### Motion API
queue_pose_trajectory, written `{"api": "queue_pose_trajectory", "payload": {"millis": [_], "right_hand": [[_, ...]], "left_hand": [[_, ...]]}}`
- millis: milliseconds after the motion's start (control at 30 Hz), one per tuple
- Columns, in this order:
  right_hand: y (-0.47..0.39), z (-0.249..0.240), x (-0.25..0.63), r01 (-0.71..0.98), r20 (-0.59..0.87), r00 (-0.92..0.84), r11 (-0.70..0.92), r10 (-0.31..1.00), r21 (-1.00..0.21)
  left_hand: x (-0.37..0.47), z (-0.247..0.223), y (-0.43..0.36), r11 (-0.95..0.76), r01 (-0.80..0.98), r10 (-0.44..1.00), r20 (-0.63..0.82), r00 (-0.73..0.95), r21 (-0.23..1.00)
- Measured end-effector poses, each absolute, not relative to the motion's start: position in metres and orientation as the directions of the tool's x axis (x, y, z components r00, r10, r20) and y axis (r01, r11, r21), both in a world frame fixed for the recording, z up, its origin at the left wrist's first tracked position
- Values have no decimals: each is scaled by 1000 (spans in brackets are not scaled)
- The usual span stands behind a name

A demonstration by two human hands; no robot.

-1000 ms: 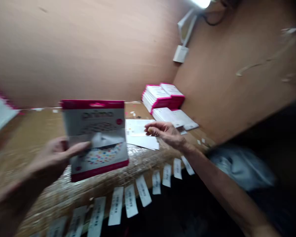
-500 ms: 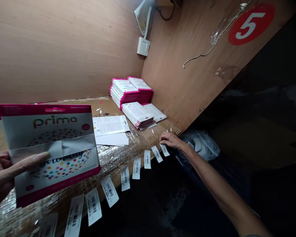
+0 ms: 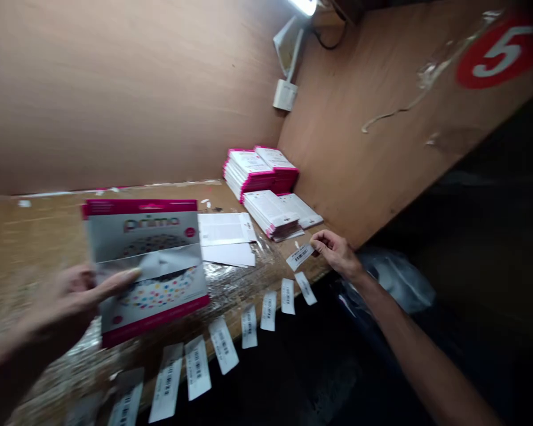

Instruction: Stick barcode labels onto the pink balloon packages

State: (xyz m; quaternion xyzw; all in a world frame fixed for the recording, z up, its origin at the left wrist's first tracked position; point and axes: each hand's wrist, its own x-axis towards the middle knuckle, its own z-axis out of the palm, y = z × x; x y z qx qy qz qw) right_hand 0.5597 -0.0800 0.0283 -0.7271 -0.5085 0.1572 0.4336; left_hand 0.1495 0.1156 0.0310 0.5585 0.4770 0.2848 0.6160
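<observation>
My left hand (image 3: 98,290) grips a flat white-and-pink "prima" packet (image 3: 160,305) upright, its thumb across the dotted front. A blank pale strip crosses the middle of the packet. Between the thumb and fingers of my right hand (image 3: 335,251) is a barcode label (image 3: 300,257), held by its right end above the table edge. Several more barcode labels (image 3: 269,310) hang in a row along that edge, close below my right hand.
Stacks of packets (image 3: 257,171) stand in the far corner, with lower piles (image 3: 270,213) before them. White sheets (image 3: 226,236) lie on the tape-covered table (image 3: 231,284). A clear plastic bag (image 3: 400,278) is beyond the right edge. A socket (image 3: 285,94) is on the wall.
My right hand has lifted the end label off the table edge and now holds it up. The view has shifted left, and the packet in my left hand appears farther away.
</observation>
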Motion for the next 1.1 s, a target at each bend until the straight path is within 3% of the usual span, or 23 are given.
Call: {"api": "queue_pose_trajectory", "payload": {"millis": [100,167,267,500,1100], "right_hand": [[-35,42,478,205,193,428,113,883,-972],[-7,49,422,-40,153,347,178,925,-983],[25,53,361,-194,126,213,168,969,-966],[69,43,317,-202,162,154,192,975,-961],[93,14,308,-88,191,291,225,937,-970]], "left_hand": [[155,38,106,207,5,863,-185,470,978],[156,38,103,177,-91,883,-117,454,980],[152,37,102,132,-159,914,-58,402,978],[139,39,102,118,-204,924,-32,380,972],[133,25,116,89,-212,958,-26,284,973]]}}
